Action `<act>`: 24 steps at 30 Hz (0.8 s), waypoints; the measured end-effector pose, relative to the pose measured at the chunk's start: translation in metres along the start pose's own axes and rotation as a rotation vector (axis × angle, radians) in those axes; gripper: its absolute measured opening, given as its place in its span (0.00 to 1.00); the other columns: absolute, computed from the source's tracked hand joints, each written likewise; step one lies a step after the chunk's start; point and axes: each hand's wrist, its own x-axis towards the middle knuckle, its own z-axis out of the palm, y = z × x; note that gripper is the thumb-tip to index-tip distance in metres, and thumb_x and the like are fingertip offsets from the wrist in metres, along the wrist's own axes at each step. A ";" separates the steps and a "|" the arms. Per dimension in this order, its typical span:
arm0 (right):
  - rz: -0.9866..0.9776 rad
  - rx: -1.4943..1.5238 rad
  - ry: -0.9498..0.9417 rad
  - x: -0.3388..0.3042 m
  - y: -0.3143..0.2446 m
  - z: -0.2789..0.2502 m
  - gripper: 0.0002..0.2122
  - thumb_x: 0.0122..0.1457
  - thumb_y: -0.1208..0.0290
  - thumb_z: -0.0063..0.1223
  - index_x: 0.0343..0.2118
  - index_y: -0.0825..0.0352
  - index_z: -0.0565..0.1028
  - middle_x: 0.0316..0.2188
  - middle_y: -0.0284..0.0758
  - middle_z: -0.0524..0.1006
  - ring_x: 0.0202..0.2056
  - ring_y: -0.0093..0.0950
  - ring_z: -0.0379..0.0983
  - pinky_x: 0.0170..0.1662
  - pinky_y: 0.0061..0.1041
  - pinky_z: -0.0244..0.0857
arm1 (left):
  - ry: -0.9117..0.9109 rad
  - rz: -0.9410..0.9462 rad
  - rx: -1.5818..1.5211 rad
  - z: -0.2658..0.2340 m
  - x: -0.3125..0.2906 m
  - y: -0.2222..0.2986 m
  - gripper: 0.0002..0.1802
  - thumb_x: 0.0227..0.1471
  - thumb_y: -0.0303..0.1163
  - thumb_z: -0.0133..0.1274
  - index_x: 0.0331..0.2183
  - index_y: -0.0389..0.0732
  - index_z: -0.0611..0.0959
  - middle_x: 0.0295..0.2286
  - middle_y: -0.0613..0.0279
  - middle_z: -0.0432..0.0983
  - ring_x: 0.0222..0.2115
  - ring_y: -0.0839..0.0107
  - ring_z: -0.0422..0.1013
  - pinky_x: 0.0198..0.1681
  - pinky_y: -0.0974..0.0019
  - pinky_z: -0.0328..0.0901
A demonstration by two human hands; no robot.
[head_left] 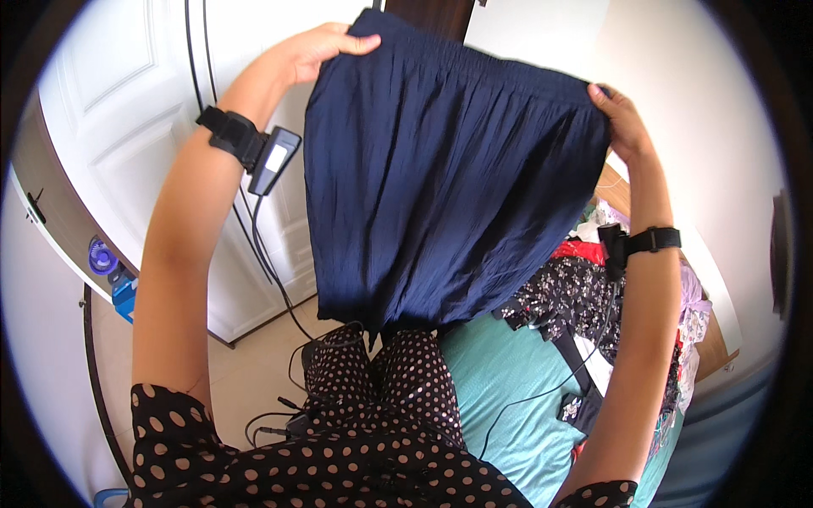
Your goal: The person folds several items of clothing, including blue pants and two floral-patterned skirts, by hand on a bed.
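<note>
A navy elastic-waist garment (449, 186) hangs stretched out in front of me; whether it is a skirt or wide shorts I cannot tell. My left hand (326, 49) pinches the left end of its gathered waistband, thumb on the near side. At the other end, slightly lower, my right hand (622, 118) grips the waistband, with most of its fingers hidden behind the cloth. The fabric falls in loose vertical folds, and its hem reaches down to just above my dotted trouser legs (415, 372).
Mixed clothes (559, 292), some floral, lie heaped on a teal-sheeted bed (500, 398) at right. White panelled doors (110, 110) stand to the left. Black cables (284, 305) trail from the wrist-strapped devices. A purple fan (103, 254) is at far left.
</note>
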 end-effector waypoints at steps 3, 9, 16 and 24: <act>0.102 0.062 0.012 0.006 0.017 0.014 0.20 0.56 0.64 0.57 0.45 0.76 0.71 0.37 0.40 0.77 0.37 0.29 0.74 0.45 0.25 0.68 | 0.053 -0.200 -0.151 0.000 0.010 -0.019 0.23 0.47 0.32 0.61 0.43 0.28 0.76 0.39 0.50 0.76 0.39 0.60 0.74 0.48 0.59 0.67; 0.148 0.149 0.187 0.013 0.028 0.041 0.16 0.53 0.69 0.60 0.39 0.77 0.75 0.32 0.39 0.78 0.31 0.28 0.74 0.36 0.25 0.69 | 0.285 -0.242 -0.340 0.040 0.020 -0.027 0.16 0.47 0.26 0.58 0.39 0.26 0.78 0.35 0.47 0.77 0.32 0.61 0.76 0.40 0.60 0.72; -0.100 0.198 0.093 0.007 -0.015 0.124 0.11 0.49 0.75 0.60 0.34 0.76 0.77 0.28 0.37 0.77 0.27 0.26 0.74 0.30 0.22 0.69 | 0.246 -0.044 -0.487 0.121 0.032 0.002 0.09 0.53 0.27 0.51 0.32 0.30 0.79 0.30 0.53 0.79 0.30 0.66 0.76 0.34 0.64 0.72; -0.145 0.151 0.054 -0.009 -0.035 0.144 0.16 0.49 0.73 0.61 0.40 0.74 0.75 0.32 0.35 0.77 0.31 0.21 0.71 0.32 0.18 0.65 | 0.115 -0.004 -0.619 0.141 0.027 0.019 0.13 0.55 0.34 0.51 0.37 0.33 0.77 0.32 0.55 0.78 0.33 0.66 0.76 0.38 0.61 0.72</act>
